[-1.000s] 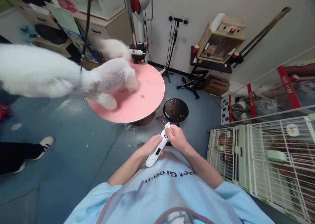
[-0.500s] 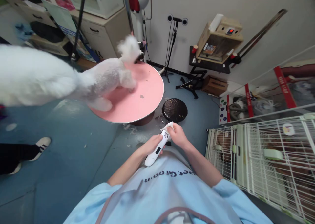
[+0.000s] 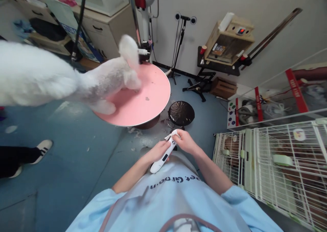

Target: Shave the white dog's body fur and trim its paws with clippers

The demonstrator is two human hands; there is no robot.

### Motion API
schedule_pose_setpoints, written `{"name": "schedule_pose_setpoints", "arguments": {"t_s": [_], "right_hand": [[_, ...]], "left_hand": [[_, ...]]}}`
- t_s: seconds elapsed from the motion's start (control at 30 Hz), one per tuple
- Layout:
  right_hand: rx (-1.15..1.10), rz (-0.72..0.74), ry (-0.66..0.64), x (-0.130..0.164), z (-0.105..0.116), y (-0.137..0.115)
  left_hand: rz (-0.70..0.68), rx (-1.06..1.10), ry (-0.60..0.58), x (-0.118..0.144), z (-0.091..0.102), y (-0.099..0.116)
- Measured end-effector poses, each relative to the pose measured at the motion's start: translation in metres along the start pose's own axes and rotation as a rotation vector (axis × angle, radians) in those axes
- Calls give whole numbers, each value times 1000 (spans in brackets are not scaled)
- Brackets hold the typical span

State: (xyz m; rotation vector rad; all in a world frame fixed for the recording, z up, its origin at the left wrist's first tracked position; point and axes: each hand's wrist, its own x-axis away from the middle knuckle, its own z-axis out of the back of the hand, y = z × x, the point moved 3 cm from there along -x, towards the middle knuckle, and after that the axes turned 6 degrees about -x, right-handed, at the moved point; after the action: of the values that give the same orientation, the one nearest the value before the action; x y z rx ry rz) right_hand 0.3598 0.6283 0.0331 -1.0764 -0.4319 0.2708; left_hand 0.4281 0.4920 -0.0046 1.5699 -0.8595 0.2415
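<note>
left arm: forearm is reaching forward from the light blue sleeve, elbow bent, wrist held in front of the chest.
left hand (image 3: 157,149): fingers are curling closed around the middle of the white clipper (image 3: 163,154), gripping its body from the left side.
right arm: forearm is angling in from the right, bare below the sleeve, wrist meeting the other hand at the body's midline.
right hand (image 3: 185,141): fingers are pinching shut on the top end of the clipper, thumb and fingertips closing over the small white head piece.
clipper: it is lying slanted between both hands, lower end pointing toward the apron (image 3: 176,198), upper end pointing toward the black stool (image 3: 181,113); a dark window and a small panda mark are showing on its face.
clipper's place: it is being held in the air above the blue floor (image 3: 76,164), near the pink grooming table (image 3: 150,99) but well apart from its near edge.
white dog (image 3: 76,79): it is standing with hind paws on the left edge of the pink table, front part stretching off toward the left, tail raised.
table's far edge: a metal post (image 3: 134,19) is rising there, with a black leash pole (image 3: 79,21) to the left.
far left: another person's leg and a white shoe (image 3: 42,147) are showing on the floor.
right side: a white wire pen (image 3: 281,164) is standing by the wall.
</note>
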Motion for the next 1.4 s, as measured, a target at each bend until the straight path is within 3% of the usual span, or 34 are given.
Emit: {"name": "schedule_pose_setpoints", "arguments": {"t_s": [0.13,0.23,0.43,0.63,0.9,1.0,1.1,1.2,1.4], "right_hand": [[185,34,54,-2,4,0],[115,0,127,-3,7,2],[53,21,31,1,-5,6],[-13,-68,145,14,4,26],[16,41,144,4,-10,3],[-133,-61,243,1,-10,10],[-285,-94,194,3,-8,10],[-205,-59,125,6,-6,3],[-443,-133,237,5,0,7]], "left_hand": [[9,2,43,2,1,0],[-9,-6,47,3,1,4],[-20,66,69,5,3,2],[-88,151,114,4,12,-6],[-102,58,97,6,8,-4],[-110,96,74,4,8,-8],[-137,154,32,2,8,-11],[-182,230,0,2,11,-10],[-322,244,-47,11,17,-2]]}}
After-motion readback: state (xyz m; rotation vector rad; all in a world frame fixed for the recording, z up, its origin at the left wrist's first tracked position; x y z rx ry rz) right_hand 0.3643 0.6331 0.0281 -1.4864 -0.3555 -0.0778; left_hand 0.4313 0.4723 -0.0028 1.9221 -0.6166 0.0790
